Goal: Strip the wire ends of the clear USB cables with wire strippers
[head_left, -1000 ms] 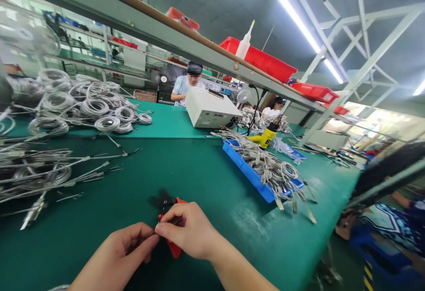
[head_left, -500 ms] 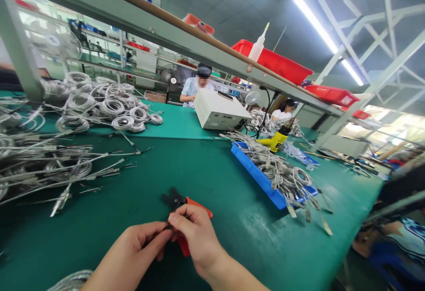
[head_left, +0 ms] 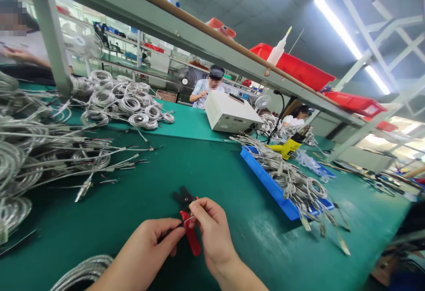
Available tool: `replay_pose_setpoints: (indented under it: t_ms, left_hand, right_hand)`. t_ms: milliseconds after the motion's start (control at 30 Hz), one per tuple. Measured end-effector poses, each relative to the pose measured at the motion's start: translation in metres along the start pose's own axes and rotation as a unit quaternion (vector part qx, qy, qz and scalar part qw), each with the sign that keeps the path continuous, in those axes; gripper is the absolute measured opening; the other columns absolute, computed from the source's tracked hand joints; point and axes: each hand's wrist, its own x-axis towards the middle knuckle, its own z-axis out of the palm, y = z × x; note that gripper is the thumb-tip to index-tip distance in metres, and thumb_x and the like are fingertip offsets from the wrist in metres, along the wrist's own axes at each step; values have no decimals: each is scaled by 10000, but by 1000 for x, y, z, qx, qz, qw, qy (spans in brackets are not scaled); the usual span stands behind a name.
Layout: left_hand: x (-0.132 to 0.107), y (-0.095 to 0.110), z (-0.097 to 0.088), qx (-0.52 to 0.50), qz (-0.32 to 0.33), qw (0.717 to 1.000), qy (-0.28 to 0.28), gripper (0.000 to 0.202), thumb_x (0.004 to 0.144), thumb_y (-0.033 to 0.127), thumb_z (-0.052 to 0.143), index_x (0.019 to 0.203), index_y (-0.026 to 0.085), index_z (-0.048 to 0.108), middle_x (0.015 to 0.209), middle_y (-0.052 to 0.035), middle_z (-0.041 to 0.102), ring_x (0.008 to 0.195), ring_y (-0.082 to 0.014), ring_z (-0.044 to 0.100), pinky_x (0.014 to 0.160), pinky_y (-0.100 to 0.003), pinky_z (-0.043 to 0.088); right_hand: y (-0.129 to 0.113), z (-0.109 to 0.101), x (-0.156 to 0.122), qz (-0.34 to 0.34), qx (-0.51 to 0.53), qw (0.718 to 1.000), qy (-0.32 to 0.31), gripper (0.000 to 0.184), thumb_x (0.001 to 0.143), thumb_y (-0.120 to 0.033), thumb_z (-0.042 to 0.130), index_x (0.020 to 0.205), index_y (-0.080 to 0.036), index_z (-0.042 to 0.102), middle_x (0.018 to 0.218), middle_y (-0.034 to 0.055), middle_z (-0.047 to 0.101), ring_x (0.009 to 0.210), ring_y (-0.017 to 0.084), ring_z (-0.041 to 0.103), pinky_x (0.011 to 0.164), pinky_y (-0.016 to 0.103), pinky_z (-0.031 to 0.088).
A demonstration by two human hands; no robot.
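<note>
My left hand [head_left: 156,242] is closed in a pinch on a thin dark wire end, with its thumb and forefinger near the middle front of the green mat. Facing it, my right hand [head_left: 212,233] pinches the other side of the same short wire [head_left: 187,219]; a pale strand shows between the fingertips. Just behind the fingers lie wire strippers [head_left: 191,238] with black jaws and red handles, one handle partly covered by my right hand. A coil of clear-jacketed cable [head_left: 83,271] rests by my left forearm; whether the wire belongs to it is hidden.
Coiled cables [head_left: 126,100] and loose ends pile up on the left. On the right, a blue tray [head_left: 265,187] holds USB cables beside a yellow heat gun [head_left: 288,145]. A white box-shaped device [head_left: 229,111] stands behind, under a shelf [head_left: 199,38]. Co-workers sit beyond.
My hands have drawn slightly apart, so a bit of wire shows between them. The view has shifted left, bringing another person in at the left edge.
</note>
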Motion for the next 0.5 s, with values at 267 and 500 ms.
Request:
replay_pose_setpoints:
  t_ms: [267, 500]
  left_hand:
    - [-3, -10, -5, -61, 10, 997, 42, 301, 902, 444, 509, 812, 183, 629, 649, 26, 591, 547, -116, 419, 536, -244, 301]
    - [1, -10, -5, -179, 37, 978, 98, 215, 883, 389, 586, 933, 183, 624, 789, 6, 659, 570, -98, 481, 551, -234, 365]
  right_hand:
    - [-13, -26, 34, -67, 90, 990, 88, 274, 673, -426, 790, 746, -216, 629, 613, -59, 542, 573, 110, 510, 595, 251, 453]
    - [1, -3, 1, 18, 23, 996, -86, 154, 723, -318, 788, 785, -178, 769, 658, 11, 663, 627, 148, 581, 643, 294, 478]
